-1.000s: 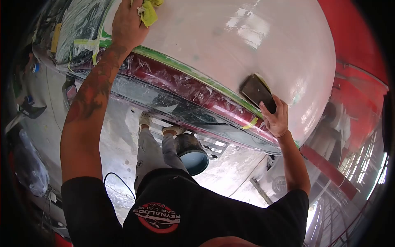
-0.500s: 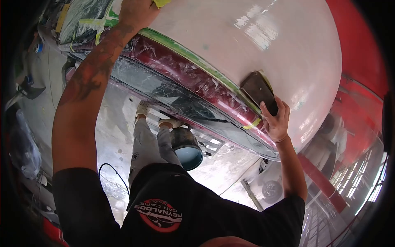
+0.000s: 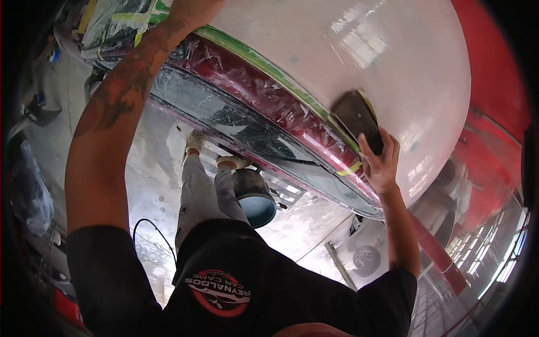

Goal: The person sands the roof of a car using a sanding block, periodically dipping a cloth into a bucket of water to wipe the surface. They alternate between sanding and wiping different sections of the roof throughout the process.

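Because the pale curved panel [image 3: 415, 73] bulges away from me, I have my right hand [image 3: 383, 163] clamped on the near end of the dark block [image 3: 357, 115], thumb on one side and fingers on the other, presumably to leave its flat face free against the surface. The block lies slantwise at the panel's lower edge, right beside the green tape [image 3: 269, 77], which seems placed to shield the maroon strip [image 3: 269, 104] below. My left hand [image 3: 196, 12] is up at the top edge of my view, by the panel's edge, perhaps as a brace; its fingers are cut off, so I can't tell whether they're apart or closed on anything. The bucket [image 3: 255, 196] sits low near my feet, probably for easy reach.
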The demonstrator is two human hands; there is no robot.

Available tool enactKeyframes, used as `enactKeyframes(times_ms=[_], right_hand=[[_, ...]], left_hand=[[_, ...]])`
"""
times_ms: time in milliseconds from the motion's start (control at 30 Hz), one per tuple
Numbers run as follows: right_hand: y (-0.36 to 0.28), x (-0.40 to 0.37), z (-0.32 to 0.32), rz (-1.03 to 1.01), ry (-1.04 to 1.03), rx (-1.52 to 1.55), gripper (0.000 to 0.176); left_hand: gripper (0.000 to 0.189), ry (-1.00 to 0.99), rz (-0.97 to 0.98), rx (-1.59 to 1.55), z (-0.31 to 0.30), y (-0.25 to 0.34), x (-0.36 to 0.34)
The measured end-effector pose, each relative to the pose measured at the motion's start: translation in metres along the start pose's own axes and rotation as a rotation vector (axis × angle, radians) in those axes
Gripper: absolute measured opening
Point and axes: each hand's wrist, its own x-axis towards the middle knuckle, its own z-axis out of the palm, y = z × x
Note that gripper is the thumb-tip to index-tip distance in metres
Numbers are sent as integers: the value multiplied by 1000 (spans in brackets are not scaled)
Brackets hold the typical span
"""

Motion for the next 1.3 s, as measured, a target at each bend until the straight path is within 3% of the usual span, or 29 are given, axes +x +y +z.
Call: enactKeyframes(times_ms=[100, 267, 367, 433, 533, 633, 733, 800, 900, 1033, 1133, 1200, 1300], right_hand=[[-9, 25, 1, -6, -16, 54, 58], [-100, 194, 40, -81, 122, 6, 63], [-88, 172, 32, -75, 137, 62, 62], [-57, 107, 14, -31, 43, 20, 64], [1, -15, -6, 53, -24, 44, 50], [6, -33, -6, 97, -20, 85, 53], [-39, 64, 14, 43, 45, 94, 56], [-77, 139, 24, 11, 67, 86, 56], [-105, 181, 40, 62, 147, 74, 61], [-74, 117, 32, 49, 109, 34, 62], [-13, 6, 11, 74, 4, -87, 65], [27, -76, -7, 188, -68, 24, 74], [53, -137, -10, 234, -20, 83, 66]], left_hand=[[53, -33, 45, 104, 0, 0, 2], [49, 1, 41, -48, -1, -2, -2], [49, 16, 67, -145, 4, -16, -6], [49, 34, 105, -160, 2, -7, -3], [47, -40, -20, 58, -4, 10, 3], [46, -10, -27, 95, -2, 17, 4], [45, 44, -3, 119, 2, 7, -4], [47, -39, 44, 181, 3, -43, -16], [50, -7, 124, 51, 7, -50, -15], [44, -18, 132, 120, 3, -43, -11], [44, -34, 94, 103, 2, -44, -14], [44, -19, 45, 139, 6, -36, -13], [44, 1, 107, 191, 7, -37, -13]])
